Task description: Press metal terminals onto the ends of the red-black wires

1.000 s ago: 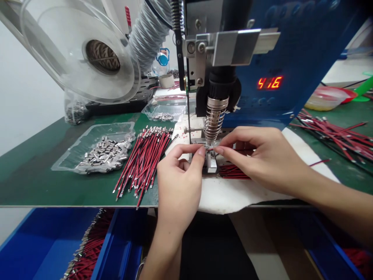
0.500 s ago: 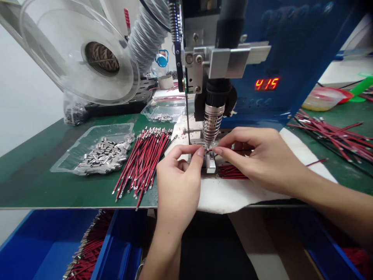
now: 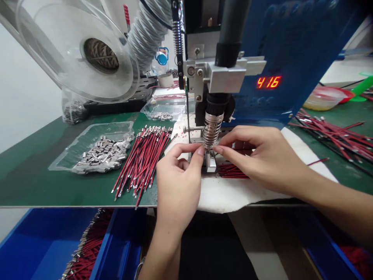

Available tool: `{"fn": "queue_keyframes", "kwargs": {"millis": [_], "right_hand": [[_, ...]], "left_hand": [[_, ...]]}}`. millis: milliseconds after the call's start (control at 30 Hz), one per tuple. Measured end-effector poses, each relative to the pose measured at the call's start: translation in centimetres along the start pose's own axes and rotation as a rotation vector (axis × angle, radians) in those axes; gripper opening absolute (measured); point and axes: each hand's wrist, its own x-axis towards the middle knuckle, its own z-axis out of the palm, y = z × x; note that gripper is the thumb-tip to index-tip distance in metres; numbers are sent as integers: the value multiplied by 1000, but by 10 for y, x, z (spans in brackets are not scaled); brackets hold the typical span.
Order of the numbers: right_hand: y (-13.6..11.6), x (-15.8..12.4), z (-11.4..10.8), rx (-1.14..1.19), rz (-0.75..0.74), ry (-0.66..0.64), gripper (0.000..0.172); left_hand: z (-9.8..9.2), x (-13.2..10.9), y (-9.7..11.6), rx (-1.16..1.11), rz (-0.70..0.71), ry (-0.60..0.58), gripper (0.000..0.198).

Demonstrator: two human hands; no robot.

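Note:
My left hand (image 3: 180,171) is closed in a pinch just left of a small metal holder (image 3: 210,163). Whatever its fingertips grip is hidden. Across the holder, my right hand (image 3: 259,157) pinches a thin red-and-black wire, mostly covered by the fingers. Between the two sets of fingertips, a soldering head (image 3: 212,128) with a coiled metal spring reaches down to the holder. Red-and-black wires (image 3: 233,171) lie beneath my right hand. Left of my left hand is a pile of wires (image 3: 142,159) with small metal cylinders on their far ends.
A clear plastic tray (image 3: 62,159) of small metal cylinders stands left; a smaller tray (image 3: 148,112) is behind. The blue machine (image 3: 279,46) shows a red 416. More wires (image 3: 340,136) lie right. A blue bin (image 3: 37,245) sits below the table edge; a spool (image 3: 67,50) hangs upper left.
The soldering head and its bracket have come down, closer to the fingertips. The display has gone from 415 to 416. Both hands have stayed nearly still.

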Motion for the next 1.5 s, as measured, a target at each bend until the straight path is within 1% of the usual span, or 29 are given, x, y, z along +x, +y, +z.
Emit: {"fn": "queue_keyframes", "kwargs": {"millis": [267, 867, 1133, 1500], "right_hand": [[-2, 1, 0, -18, 21, -10, 18], [0, 0, -1, -29, 6, -11, 19], [0, 0, 0, -41, 10, -8, 20], [1, 0, -1, -57, -17, -19, 19]], "left_hand": [[-1, -2, 0, -19, -8, -8, 14], [-1, -1, -2, -30, 9, -28, 13], [-1, -3, -2, -31, 0, -2, 13], [-1, -4, -2, -21, 6, -2, 12]]}}
